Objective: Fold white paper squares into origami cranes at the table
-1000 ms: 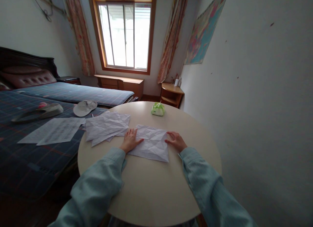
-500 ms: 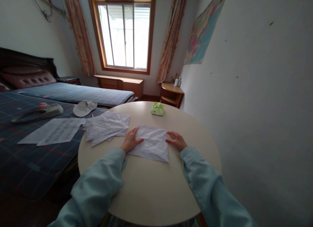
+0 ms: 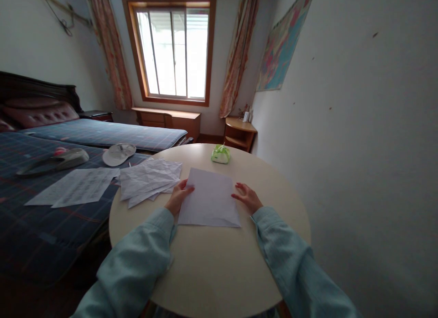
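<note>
A white sheet of paper [image 3: 209, 199] is on the round table in front of me, its far edge seeming raised and its surface mostly smooth, with a crease near the front. My left hand [image 3: 178, 195] grips its left edge, thumb on top and fingers partly hidden behind. Just off the right edge, my right hand [image 3: 248, 198] is open, fingers apart and curved toward the sheet. A pile of crumpled paper sheets [image 3: 148, 179] lies left of my left hand.
The pale round table [image 3: 219, 272] carries a green-and-white tissue pack [image 3: 221, 154] at its far side. Left, a plaid bed [image 3: 30, 231] holds printed sheets [image 3: 77, 185], a white cap [image 3: 119, 154] and a grey-and-black item [image 3: 56, 162]. A white wall [image 3: 362, 172] stands at right.
The sheet's far edge has risen, and its creased face has given way to a smoother one. My left hand has gone from lying flat on it to gripping its edge; my right hand has come off it.
</note>
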Demonstrator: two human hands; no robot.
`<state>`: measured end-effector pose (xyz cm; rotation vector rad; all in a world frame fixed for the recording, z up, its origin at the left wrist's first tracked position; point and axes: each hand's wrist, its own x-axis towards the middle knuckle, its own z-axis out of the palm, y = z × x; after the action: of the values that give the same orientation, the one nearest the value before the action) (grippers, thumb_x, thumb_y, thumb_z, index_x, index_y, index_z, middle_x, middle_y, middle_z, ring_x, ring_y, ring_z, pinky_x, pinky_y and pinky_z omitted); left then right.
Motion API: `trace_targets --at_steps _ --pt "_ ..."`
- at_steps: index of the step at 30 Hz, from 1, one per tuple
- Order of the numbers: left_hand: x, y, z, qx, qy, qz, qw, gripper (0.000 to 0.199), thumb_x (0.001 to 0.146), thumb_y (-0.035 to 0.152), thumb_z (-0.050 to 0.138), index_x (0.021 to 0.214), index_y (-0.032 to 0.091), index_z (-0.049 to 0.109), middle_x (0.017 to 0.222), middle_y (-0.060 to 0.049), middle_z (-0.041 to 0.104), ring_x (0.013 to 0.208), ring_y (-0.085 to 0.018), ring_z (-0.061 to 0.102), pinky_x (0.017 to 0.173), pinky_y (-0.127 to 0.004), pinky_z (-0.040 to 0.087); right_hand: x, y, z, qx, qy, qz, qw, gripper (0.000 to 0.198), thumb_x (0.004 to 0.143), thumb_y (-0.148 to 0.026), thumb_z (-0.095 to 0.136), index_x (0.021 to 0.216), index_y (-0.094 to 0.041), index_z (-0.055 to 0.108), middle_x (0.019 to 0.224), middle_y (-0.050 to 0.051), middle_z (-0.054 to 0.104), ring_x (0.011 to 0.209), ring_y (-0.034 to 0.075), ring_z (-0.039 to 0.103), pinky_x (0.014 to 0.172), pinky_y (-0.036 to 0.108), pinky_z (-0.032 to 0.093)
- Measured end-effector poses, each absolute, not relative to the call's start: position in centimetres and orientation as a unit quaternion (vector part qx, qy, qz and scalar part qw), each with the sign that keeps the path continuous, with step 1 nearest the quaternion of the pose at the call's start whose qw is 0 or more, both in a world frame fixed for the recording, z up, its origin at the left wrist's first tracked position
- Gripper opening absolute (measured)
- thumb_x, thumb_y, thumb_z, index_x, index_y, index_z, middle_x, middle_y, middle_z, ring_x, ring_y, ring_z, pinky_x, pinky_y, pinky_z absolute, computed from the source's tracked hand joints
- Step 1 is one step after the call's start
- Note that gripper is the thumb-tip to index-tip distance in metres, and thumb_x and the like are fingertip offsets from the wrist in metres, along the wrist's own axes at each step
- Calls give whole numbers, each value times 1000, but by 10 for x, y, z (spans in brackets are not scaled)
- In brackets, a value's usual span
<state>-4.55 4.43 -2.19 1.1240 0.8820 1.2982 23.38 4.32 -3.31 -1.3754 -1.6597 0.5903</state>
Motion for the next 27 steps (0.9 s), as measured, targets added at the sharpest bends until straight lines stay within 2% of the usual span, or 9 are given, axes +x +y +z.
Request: trace_targets --at_steps 6,8,12,15,19,22,27 --pt "-44 42 -16 442 348 564 605 47 49 28 72 91 13 56 74 -4 65 62 -16 60 60 -29 47 233 46 -34 -509 -636 350 462 51 53 -37 70 99 -18 55 84 4 63 82 17 59 80 34 44" --pt "-43 41 -15 440 344 564 608 46 49 29 72 89 13 56 75 -4 65 62 -16 60 59 -28 47 232 46 -36 -503 -613 390 468 54 50 -33 71 99 -18 54 72 0 61 71 14 59 75 32 46" --pt "-43 42 -16 454 350 559 599 47 49 33 71 89 12 57 75 -5 65 66 -18 60 60 -28 47 231 46 -36 -494 -611 410 462 42 46 -30 72 83 -16 58 63 -3 58 62 13 56 66 28 46" --pt "-44 48 -21 491 369 535 580 41 50 31 70 85 12 58 74 -3 65 66 -17 60 59 -26 46 231 46 -33 -498 -607 422 453 29 50 -31 69 73 -15 59 61 -2 59 59 12 55 60 25 43" --pt "-47 60 -30 556 389 499 540 33 52 25 66 82 14 58 72 0 64 66 -15 58 60 -25 45 228 47 -28 -527 -611 394 440 19 53 -29 64 64 -14 59 56 -3 56 55 11 51 54 23 39" --pt "-49 64 -31 575 409 490 512 31 55 23 61 84 15 58 71 1 64 68 -16 57 59 -25 45 224 47 -29 -548 -623 341 442 16 54 -26 61 65 -15 61 54 -3 55 54 11 50 52 22 38" --pt "-49 62 -30 585 397 496 504 16 56 23 58 71 15 59 65 0 62 64 -16 57 59 -26 44 223 46 -32 -541 -638 286 466 16 61 -32 55 66 -17 60 59 0 58 59 14 53 56 24 40"
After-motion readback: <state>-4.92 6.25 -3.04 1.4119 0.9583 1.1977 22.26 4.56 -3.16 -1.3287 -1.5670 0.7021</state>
